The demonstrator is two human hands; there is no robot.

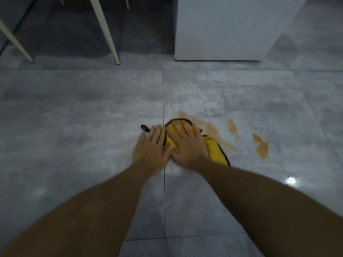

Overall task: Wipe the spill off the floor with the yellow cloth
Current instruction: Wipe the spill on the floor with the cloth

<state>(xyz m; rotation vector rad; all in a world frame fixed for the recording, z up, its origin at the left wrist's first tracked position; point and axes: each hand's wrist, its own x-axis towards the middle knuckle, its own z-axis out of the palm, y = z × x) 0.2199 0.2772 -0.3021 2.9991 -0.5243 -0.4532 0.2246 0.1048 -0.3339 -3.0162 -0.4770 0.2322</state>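
Note:
A yellow cloth [215, 149] with a black hem lies bunched on the grey tiled floor [74, 117], its black loop [145, 128] sticking out to the left. My right hand [187, 145] presses flat on top of the cloth with straight fingers. My left hand [151, 147] lies flat beside it, fingers straight, covering the cloth's left edge. An orange-brown spill [211, 129] spreads out from under the cloth's far right side. Two separate patches of the spill [261, 147] lie further right.
A white cabinet [222, 28] stands on the floor at the back right. Cream chair legs [105, 28] slant down at the back left. A wet sheen marks the tiles beyond the cloth.

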